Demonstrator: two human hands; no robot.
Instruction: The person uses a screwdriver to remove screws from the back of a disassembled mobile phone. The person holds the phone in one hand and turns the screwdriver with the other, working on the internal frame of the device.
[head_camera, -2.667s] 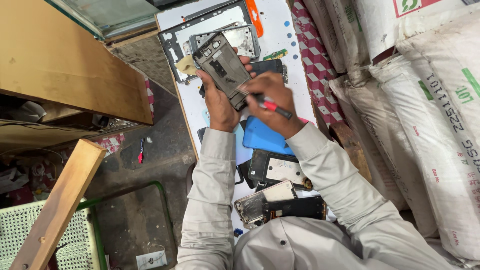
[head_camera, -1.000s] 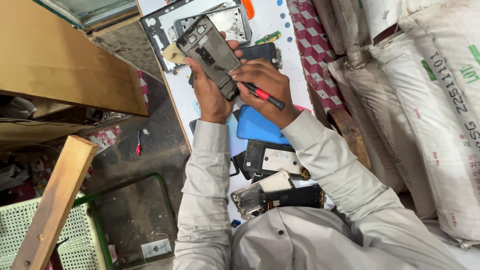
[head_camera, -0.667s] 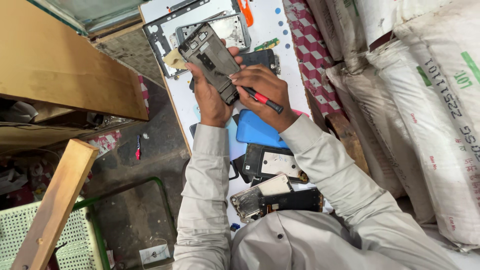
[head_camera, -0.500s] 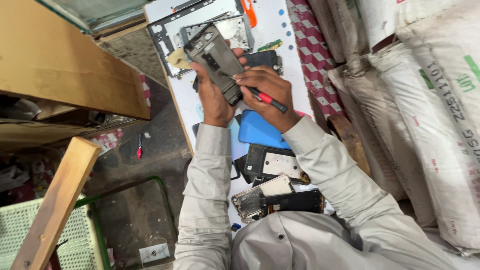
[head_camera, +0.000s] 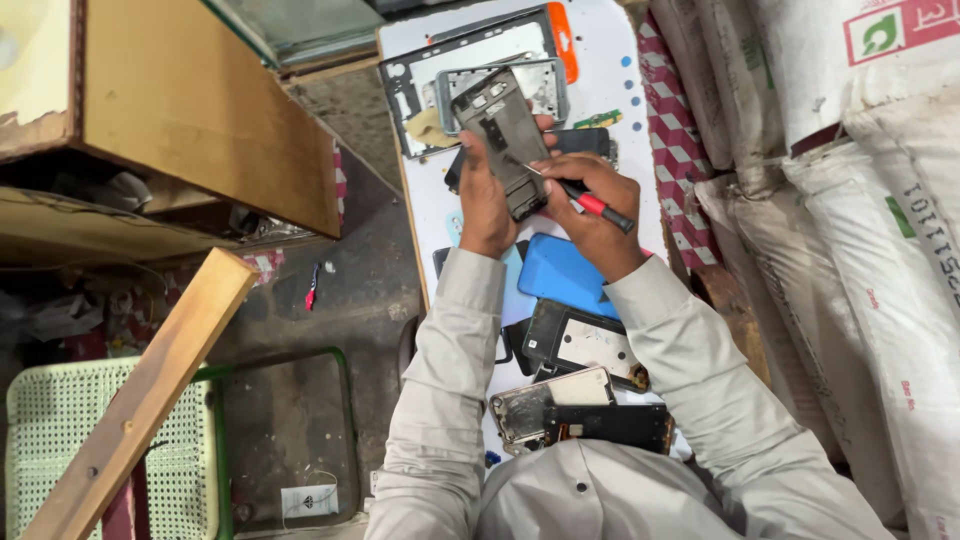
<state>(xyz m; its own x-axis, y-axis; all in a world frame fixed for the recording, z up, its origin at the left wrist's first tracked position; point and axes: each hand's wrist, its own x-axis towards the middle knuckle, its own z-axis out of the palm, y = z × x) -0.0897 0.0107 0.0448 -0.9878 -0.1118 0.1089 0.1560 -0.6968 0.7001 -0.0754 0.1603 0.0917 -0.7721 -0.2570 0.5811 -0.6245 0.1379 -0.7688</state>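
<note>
My left hand (head_camera: 483, 203) grips an opened phone (head_camera: 502, 137) with its back off, holding it up over the white table (head_camera: 610, 75). My right hand (head_camera: 593, 210) holds a red-and-black screwdriver (head_camera: 590, 201), its thin tip resting on the phone's inner board. Below my hands lie a blue phone back cover (head_camera: 560, 274) and a dark phone frame (head_camera: 582, 343). Two more dismantled phones (head_camera: 585, 415) rest near my lap.
Empty phone frames (head_camera: 470, 60) and an orange tool (head_camera: 566, 40) lie at the table's far end. White sacks (head_camera: 870, 200) stack on the right. A wooden cabinet (head_camera: 190, 120), a wooden plank (head_camera: 140, 390) and a green mesh chair (head_camera: 60, 440) stand on the left.
The view has shifted slightly. My hands keep the same hold on the phone and the screwdriver, with the tip still on the phone's board.
</note>
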